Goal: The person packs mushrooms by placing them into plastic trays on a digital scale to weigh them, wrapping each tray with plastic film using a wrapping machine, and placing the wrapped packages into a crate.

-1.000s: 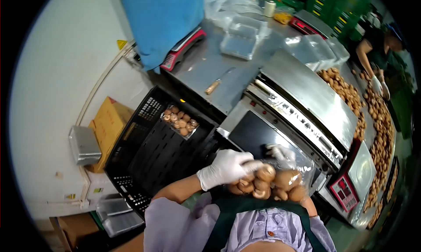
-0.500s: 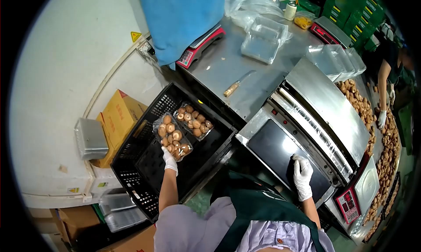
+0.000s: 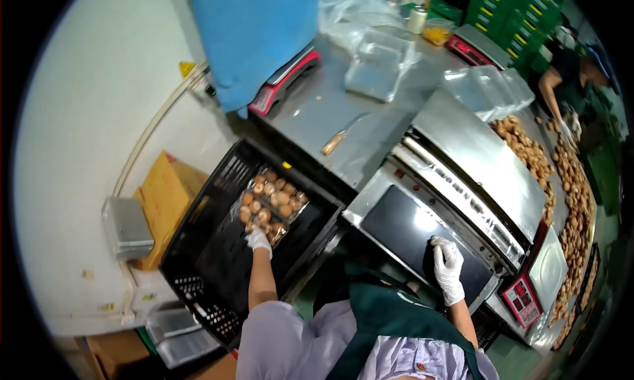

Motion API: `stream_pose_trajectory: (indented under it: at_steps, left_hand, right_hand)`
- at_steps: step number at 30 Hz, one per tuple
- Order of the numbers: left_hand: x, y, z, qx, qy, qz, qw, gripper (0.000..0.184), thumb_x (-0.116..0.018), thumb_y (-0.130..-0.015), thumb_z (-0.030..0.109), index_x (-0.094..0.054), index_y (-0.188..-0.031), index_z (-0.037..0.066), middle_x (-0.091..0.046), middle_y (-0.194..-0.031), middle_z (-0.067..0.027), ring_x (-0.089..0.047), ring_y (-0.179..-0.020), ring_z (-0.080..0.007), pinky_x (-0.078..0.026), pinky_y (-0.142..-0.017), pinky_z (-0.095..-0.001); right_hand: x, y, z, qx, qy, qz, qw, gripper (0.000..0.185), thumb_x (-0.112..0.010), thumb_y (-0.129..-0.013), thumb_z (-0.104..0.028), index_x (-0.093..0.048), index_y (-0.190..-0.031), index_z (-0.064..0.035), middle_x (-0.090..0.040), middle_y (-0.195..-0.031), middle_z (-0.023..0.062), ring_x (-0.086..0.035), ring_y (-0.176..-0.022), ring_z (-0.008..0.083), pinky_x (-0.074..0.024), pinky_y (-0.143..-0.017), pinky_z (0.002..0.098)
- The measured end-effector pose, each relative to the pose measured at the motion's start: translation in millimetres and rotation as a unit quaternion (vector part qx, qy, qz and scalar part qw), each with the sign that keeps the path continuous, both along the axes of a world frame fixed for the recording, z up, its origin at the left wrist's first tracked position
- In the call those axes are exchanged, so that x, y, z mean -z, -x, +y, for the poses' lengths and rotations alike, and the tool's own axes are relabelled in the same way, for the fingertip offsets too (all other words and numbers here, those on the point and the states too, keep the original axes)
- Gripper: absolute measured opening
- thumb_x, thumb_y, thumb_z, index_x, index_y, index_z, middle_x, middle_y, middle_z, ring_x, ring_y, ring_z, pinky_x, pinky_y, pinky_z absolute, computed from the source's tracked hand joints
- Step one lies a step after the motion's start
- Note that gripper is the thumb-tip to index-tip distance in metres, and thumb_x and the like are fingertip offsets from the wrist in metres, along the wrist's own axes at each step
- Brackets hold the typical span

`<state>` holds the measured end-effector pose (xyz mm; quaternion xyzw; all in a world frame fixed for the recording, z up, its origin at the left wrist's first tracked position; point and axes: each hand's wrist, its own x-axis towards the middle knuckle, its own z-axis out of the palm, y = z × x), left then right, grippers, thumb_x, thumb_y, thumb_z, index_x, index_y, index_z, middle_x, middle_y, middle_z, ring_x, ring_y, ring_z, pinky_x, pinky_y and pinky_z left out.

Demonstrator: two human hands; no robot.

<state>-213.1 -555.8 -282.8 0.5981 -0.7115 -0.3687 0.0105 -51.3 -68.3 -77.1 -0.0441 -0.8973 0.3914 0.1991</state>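
Observation:
My left hand (image 3: pixel 259 240), in a white glove, reaches into a black plastic crate (image 3: pixel 218 254). Its fingers are closed on the near end of a film-wrapped tray of mushrooms (image 3: pixel 254 211), brown caps with pale stems. Right beside that one, in the same crate, lies a second wrapped tray of mushrooms (image 3: pixel 285 196). My right hand (image 3: pixel 448 264), also gloved, rests on the dark plate (image 3: pixel 403 218) of a metal wrapping machine (image 3: pixel 482 162). Its fingers are curled in, with nothing visible in them.
A knife (image 3: pixel 343 135) lies on the steel table (image 3: pixel 297 129). Clear empty trays (image 3: pixel 380 66) and red scales (image 3: pixel 522 301) stand around the machine. Loose mushrooms (image 3: pixel 574 208) cover the right-hand table, where a co-worker (image 3: pixel 561 82) handles them. A cardboard box (image 3: pixel 168 201) stands left of the crate.
My left hand has lowered its mushroom tray deeper into the crate, close against the other tray. My right hand stays on the dark plate. The whole view has shifted slightly.

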Motion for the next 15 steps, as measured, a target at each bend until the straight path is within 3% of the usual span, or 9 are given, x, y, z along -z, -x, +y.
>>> stream_pose_trajectory:
  at_steps: [2,3,5,6,7,8,10,12,15]
  left_hand:
    - [-37,0,14,0.118,0.133,-0.026,0.984,0.046,-0.051,-0.088,0.034,-0.053,-0.112,-0.005,-0.054,-0.119,-0.0266,-0.055,-0.111,-0.0366,-0.049,-0.086,-0.0427]
    - [-68,-3,36,0.093,0.093,0.157,0.979,0.027,-0.051,-0.087,0.02,-0.057,-0.099,-0.004,-0.061,-0.104,-0.0225,-0.06,-0.096,-0.0323,-0.05,-0.079,-0.0415]
    - [-74,8,44,0.197,0.096,0.399,0.89,0.02,-0.048,-0.087,0.006,-0.058,-0.101,-0.005,-0.063,-0.099,-0.0166,-0.056,-0.083,-0.0236,-0.047,-0.076,-0.0371]
    - [-51,25,24,0.186,-0.009,0.419,0.888,0.025,-0.047,-0.088,0.007,-0.058,-0.106,-0.006,-0.062,-0.102,-0.0197,-0.057,-0.086,-0.0263,-0.046,-0.079,-0.0379]
    - [-41,40,10,0.254,0.092,0.354,0.895,0.029,-0.048,-0.088,0.007,-0.056,-0.111,-0.008,-0.061,-0.104,-0.0243,-0.057,-0.088,-0.0317,-0.045,-0.083,-0.0409]
    - [-96,39,52,0.293,0.199,0.357,0.864,0.035,-0.051,-0.088,0.008,-0.052,-0.118,-0.009,-0.057,-0.114,-0.0271,-0.055,-0.102,-0.0364,-0.042,-0.092,-0.0413]
    - [-99,62,67,0.347,0.299,0.31,0.833,0.048,-0.056,-0.089,0.011,-0.041,-0.131,-0.008,-0.046,-0.131,-0.0254,-0.045,-0.123,-0.0355,-0.035,-0.105,-0.0376]
    - [-129,72,112,0.354,0.195,0.404,0.821,0.045,-0.054,-0.091,0.009,-0.042,-0.132,-0.004,-0.046,-0.132,-0.0241,-0.049,-0.117,-0.0351,-0.038,-0.101,-0.0385]
    - [-163,81,172,0.437,0.234,0.467,0.732,0.042,-0.052,-0.093,0.01,-0.042,-0.133,0.0,-0.047,-0.132,-0.0192,-0.052,-0.113,-0.0315,-0.042,-0.097,-0.0374]
  right_hand:
    - [-10,-4,4,0.011,0.024,-0.016,1.0,0.019,-0.06,-0.081,0.0,-0.064,-0.099,-0.001,-0.066,-0.09,0.013,-0.065,-0.084,0.0239,-0.0508,-0.078,0.031]
    - [-17,-10,6,0.038,0.072,-0.04,0.996,0.021,-0.061,-0.082,-0.001,-0.064,-0.103,-0.0012,-0.067,-0.091,0.0124,-0.066,-0.084,0.0219,-0.0508,-0.077,0.0297]
    - [-29,-24,14,0.101,0.148,-0.034,0.983,0.027,-0.063,-0.083,-0.004,-0.062,-0.109,-0.0016,-0.067,-0.094,0.0112,-0.065,-0.085,0.0181,-0.0508,-0.075,0.0273]
    - [-35,-33,24,0.132,0.175,-0.007,0.976,0.029,-0.063,-0.083,-0.005,-0.061,-0.112,-0.002,-0.067,-0.095,0.0108,-0.065,-0.086,0.0164,-0.0507,-0.075,0.0262]
    - [-35,-46,39,0.159,0.179,0.0,0.971,0.03,-0.064,-0.083,-0.006,-0.06,-0.113,-0.0022,-0.067,-0.096,0.0109,-0.065,-0.087,0.0163,-0.0509,-0.075,0.0262]
    - [-32,-60,57,0.18,0.185,0.009,0.966,0.032,-0.065,-0.084,-0.007,-0.06,-0.115,-0.0025,-0.067,-0.098,0.011,-0.065,-0.088,0.0162,-0.0511,-0.075,0.0262]
    - [-41,-88,89,0.249,0.158,0.06,0.954,0.03,-0.066,-0.083,-0.008,-0.061,-0.113,-0.0028,-0.067,-0.098,0.009,-0.064,-0.088,0.0139,-0.0516,-0.074,0.0255]
    - [-50,-123,130,0.324,0.114,0.063,0.937,0.027,-0.067,-0.083,-0.009,-0.063,-0.109,-0.0024,-0.068,-0.095,0.0094,-0.065,-0.087,0.0142,-0.0518,-0.073,0.0252]
    - [-49,-182,200,0.451,-0.003,0.062,0.89,0.029,-0.068,-0.08,-0.014,-0.064,-0.107,-0.0046,-0.067,-0.091,0.0135,-0.067,-0.081,0.0224,-0.0525,-0.071,0.0301]
